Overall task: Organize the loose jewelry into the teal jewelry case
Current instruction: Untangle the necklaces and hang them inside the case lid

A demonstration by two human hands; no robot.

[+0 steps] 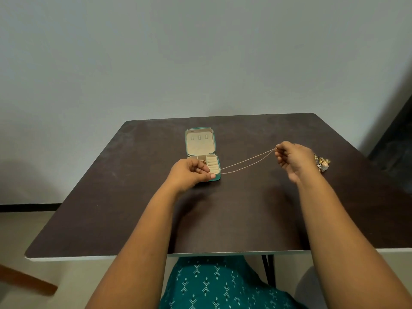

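Left hand (189, 170): fingers curled, thumb and fingertips pinching one end of a thin gold chain necklace (245, 162), held over the near right corner of the open case. Forearm comes in from the bottom edge of the view, angled up and slightly right.

Right hand (292, 158): raised a bit higher and farther right, fingers curled, pinching the other end of the chain at its fingertips. Palm faces left, forearm runs in from the bottom right.

The chain is doubled, two strands running taut between the hands, sloping up from left to right, clear of the counter surface.

Small square teal zip jewelry case (201, 152) with cream lining: lies open flat on the dark brown counter (133, 208), lid half on the far side, tray half nearer. Lid lining shows three small tabs in a row. Tray has ring rolls on the right side and small compartments on the left; something small and gold sits in one compartment, mostly hidden behind the left hand's fingers, can't tell what it is.

Pile of loose gold jewelry (322, 163): on the counter just behind the right hand, partly hidden by it, near the counter's right edge.

Edges: case sits in the far middle of the counter, well apart from the front edge. Wide bare counter between the case and the front edge, and to the left of the case. Plain grey wall (200, 52) directly behind the far edge. Teal patterned fabric (223, 286) on the person's lap below the front edge.
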